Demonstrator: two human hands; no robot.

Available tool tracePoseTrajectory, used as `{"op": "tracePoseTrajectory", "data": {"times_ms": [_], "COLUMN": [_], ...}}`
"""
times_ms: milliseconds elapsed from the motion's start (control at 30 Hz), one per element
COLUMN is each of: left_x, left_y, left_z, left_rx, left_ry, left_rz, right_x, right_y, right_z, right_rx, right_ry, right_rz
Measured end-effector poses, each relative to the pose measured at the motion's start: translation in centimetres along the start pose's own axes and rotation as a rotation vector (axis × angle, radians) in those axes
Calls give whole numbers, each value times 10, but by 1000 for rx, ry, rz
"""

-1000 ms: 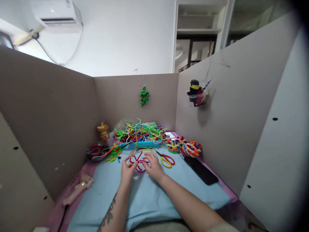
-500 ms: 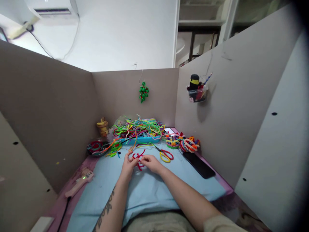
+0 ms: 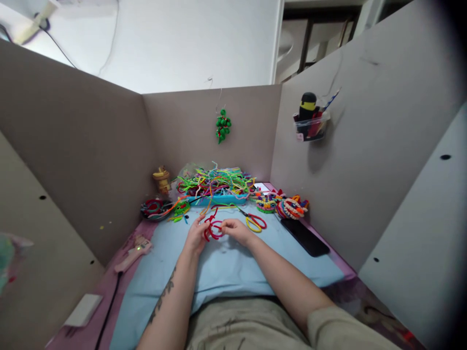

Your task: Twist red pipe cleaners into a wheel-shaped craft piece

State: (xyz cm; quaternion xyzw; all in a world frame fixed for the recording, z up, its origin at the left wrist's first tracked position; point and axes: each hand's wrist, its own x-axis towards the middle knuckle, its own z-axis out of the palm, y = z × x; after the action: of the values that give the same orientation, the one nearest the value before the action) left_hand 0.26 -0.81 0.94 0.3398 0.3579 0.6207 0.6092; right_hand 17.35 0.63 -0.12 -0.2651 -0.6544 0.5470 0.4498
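Note:
Red pipe cleaners (image 3: 216, 236), bent into loops and curled ends, are held up between my two hands over the blue cloth (image 3: 233, 267). My left hand (image 3: 197, 236) grips them from the left side. With thumb and fingertips together, my right hand (image 3: 235, 229) pinches the right edge of a red loop. Just right of that hand lie scissors (image 3: 256, 222) with one yellow and one red handle. Behind the hands, a blue tray (image 3: 222, 200) bears a heap of multicoloured pipe cleaners (image 3: 219, 181).
A black phone (image 3: 304, 238) lies at the right. Colourful pipe-cleaner pieces (image 3: 292, 207) sit behind it. On the left are a glue gun (image 3: 134, 255) with a cord, a white box (image 3: 83, 310), a dark bowl (image 3: 155, 210) and a green figure (image 3: 181, 208). Grey partitions (image 3: 215, 107) enclose the table.
The red pipe cleaners now show a wider rounded loop between my hands, and my right hand has shifted slightly away from my left. The head view has tilted down.

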Motion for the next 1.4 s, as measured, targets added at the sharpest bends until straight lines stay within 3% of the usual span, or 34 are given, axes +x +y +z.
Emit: {"op": "tracePoseTrajectory", "data": {"times_ms": [233, 333, 433, 533, 633, 800, 900, 1000, 1200, 1300, 1400], "left_x": [1, 1, 1, 2, 3, 4, 2, -1, 1, 3, 3], "left_y": [4, -3, -14, -23, -26, -26, -23, -20, -20, -22, -21], "left_z": [-3, 0, 0, -3, -5, -4, -4, -4, 2, 3, 4], "left_rx": [20, 233, 561, 880, 1066, 1224, 1170, 1063, 716, 595, 500], "left_ry": [24, 41, 50, 20, -25, -39, 115, 243, 127, 105, 97], "left_rz": [40, 176, 376, 549, 678, 853, 971, 900, 492, 403, 353], "right_x": [1, 6, 5, 0, -3, -1, 3, 7, 7, 7, 10], "right_y": [2, 11, 12, 6, 1, 4, 7, 10, 9, 8, 12], "right_z": [-9, -15, -15, -10, -4, 3, 4, 4, 9, 15, 17], "right_rx": [-95, -333, -666, -958, -1084, -1051, -906, -723, -643, -592, -369], "right_ry": [47, 264, 480, 454, 393, 359, 398, 468, 436, 416, 367], "right_rz": [-11, -74, -278, -442, -447, -392, -340, -299, -266, -238, -126]}}
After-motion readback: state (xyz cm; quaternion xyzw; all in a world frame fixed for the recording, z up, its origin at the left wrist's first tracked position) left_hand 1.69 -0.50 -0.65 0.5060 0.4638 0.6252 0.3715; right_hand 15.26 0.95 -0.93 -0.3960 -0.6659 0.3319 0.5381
